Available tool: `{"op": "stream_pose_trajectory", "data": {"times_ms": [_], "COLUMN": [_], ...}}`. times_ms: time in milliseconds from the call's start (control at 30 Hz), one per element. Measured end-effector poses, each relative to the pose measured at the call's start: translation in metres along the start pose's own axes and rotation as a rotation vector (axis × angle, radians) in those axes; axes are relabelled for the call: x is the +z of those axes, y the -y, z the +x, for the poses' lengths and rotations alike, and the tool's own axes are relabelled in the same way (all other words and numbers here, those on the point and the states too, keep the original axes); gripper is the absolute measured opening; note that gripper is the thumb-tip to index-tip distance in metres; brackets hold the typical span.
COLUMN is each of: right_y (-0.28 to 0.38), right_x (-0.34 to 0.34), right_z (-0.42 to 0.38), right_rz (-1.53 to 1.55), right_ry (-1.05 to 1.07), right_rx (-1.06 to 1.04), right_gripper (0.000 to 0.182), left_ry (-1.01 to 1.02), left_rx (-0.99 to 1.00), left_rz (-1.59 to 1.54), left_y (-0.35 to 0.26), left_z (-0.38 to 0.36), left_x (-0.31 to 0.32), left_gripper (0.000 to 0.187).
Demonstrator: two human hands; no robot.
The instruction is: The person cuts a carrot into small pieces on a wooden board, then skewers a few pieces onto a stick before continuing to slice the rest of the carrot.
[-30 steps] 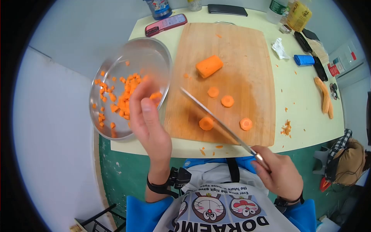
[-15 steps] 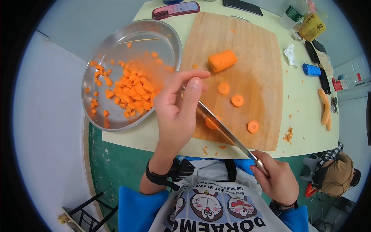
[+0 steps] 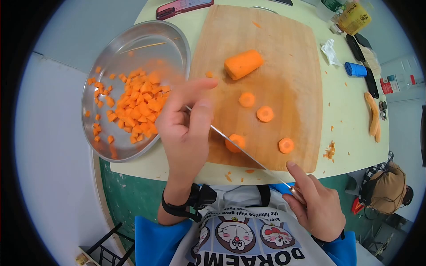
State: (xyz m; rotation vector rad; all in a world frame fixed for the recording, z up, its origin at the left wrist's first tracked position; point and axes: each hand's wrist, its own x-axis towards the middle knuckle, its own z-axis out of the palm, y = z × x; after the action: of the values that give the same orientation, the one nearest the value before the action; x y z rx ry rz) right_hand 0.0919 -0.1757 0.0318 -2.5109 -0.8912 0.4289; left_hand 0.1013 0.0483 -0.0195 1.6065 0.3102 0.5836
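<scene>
My right hand (image 3: 315,204) is closed around the handle of a kitchen knife (image 3: 248,154), its index finger stretched along the front. The blade slants up and left over the cutting board (image 3: 284,57), passing behind my left thumb. My left hand (image 3: 186,117) is beside the blade's tip, near the tray's rim; its thumb and index finger are apart and blurred, the others curled. Diced carrot (image 3: 140,104) lies heaped in the round metal tray (image 3: 120,42), with an orange blur above it. A carrot chunk (image 3: 244,64) and several round carrot slices (image 3: 265,114) rest on the board.
A phone (image 3: 184,8) is at the back left. Along the right side are crumpled tissue (image 3: 329,52), a blue roll (image 3: 356,69), a long peeled orange piece (image 3: 372,116) and carrot scraps (image 3: 329,150). Bottles (image 3: 355,17) stand at the back right; a backpack (image 3: 386,199) sits below.
The whole view has shifted, with the board and tray now further left. My left index finger and thumb have spread further apart. My right index finger has lifted away from the knife handle.
</scene>
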Motion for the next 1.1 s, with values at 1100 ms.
{"op": "stream_pose_trajectory", "data": {"times_ms": [1100], "right_y": [0.016], "right_x": [-0.007], "right_z": [0.009], "right_rz": [-0.015], "right_ry": [0.28], "right_rx": [0.046], "right_gripper": [0.035], "left_ry": [0.116], "left_rx": [0.031], "left_rz": [0.029], "left_y": [0.008], "left_z": [0.01], "left_x": [0.0], "left_gripper": [0.021]}}
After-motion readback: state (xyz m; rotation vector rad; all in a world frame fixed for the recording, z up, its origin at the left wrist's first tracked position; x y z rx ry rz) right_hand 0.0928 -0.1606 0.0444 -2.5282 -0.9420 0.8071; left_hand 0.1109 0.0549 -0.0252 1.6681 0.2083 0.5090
